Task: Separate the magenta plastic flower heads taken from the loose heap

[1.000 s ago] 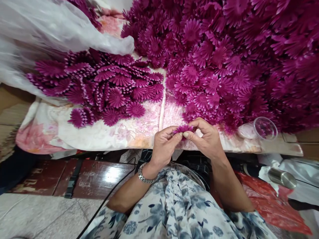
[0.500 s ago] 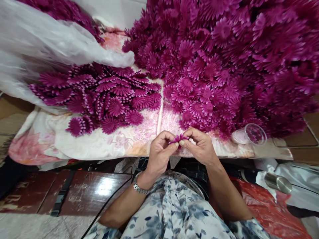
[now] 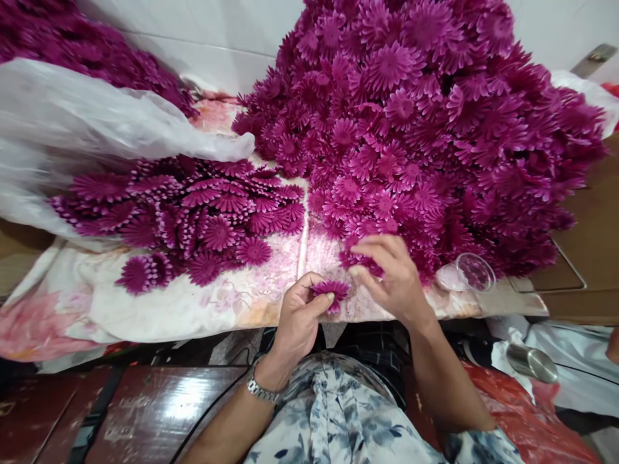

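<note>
Our left hand [image 3: 296,317] pinches one magenta fabric flower [image 3: 331,289] between thumb and fingertips, just off the near edge of the worktop [image 3: 203,308]. Our right hand [image 3: 387,274], at two o'clock from it, has its fingers loosely curled with the tips on the foot of the big flower heap [image 3: 425,135]; we cannot tell whether they have closed on a piece. We judge the heap steep enough that a careless tug could send flowers sliding over the edge, or onto the clear plastic cup [image 3: 471,272] lying at three o'clock. The light pinch could also let the held flower drop into our lap. The sorted stacks [image 3: 193,212] sit at ten o'clock.
</note>
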{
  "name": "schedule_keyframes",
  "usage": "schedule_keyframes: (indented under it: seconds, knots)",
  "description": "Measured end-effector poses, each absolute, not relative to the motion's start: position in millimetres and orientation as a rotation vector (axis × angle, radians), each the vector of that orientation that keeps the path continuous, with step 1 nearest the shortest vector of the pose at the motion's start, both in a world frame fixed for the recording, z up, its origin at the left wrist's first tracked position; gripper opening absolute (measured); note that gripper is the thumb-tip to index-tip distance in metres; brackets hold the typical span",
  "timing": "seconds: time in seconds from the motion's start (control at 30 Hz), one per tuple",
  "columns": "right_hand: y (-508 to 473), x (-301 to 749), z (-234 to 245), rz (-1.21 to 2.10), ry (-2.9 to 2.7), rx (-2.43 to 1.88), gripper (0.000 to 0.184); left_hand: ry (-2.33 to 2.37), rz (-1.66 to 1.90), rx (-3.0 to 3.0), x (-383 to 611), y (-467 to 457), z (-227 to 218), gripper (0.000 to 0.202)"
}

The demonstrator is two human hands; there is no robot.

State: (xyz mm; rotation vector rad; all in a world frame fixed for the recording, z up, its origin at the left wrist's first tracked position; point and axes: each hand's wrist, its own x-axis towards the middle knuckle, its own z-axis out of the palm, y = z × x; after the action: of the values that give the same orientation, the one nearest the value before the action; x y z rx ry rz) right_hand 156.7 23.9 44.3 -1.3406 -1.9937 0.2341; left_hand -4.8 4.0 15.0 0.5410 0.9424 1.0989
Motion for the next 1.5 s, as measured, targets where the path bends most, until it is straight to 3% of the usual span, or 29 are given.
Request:
schedule_keyframes:
  seconds: [0.13, 0.33, 0.47, 0.87, 1.13, 1.5]
  knots:
    - [51.7, 168.4, 45.8, -0.4, -2.009, -1.718, 0.025, 0.955, 1.124, 0.512, -3.5, 5.5, 13.9, 0.017]
    - [59.6, 173.1, 35.5, -0.551, -1.976, -1.787, 0.036, 0.968, 1.12, 0.471, -5.4, 5.1, 14.8, 0.016]
    - [45.6, 175.8, 32.5, -0.622, -1.968, -1.732, 0.028, 0.947, 1.173, 0.471, -5.4, 4.4, 12.8, 0.016]
    - [30.4, 182.2, 29.5, -0.454, -1.953, -1.499, 0.02, 0.894, 1.207, 0.419, 7.2, 10.6, 14.0, 0.023]
    - [0.8, 137.0, 26.6, 0.402, -1.997, -1.168, 0.011, 0.919, 1.155, 0.409, 13.6, 8.0, 12.3, 0.021]
    - [2.8, 138.1, 6.3, 0.432, -1.945, -1.31, 0.003, 0.901, 1.063, 0.429, 5.9, -0.5, 6.2, 0.03]
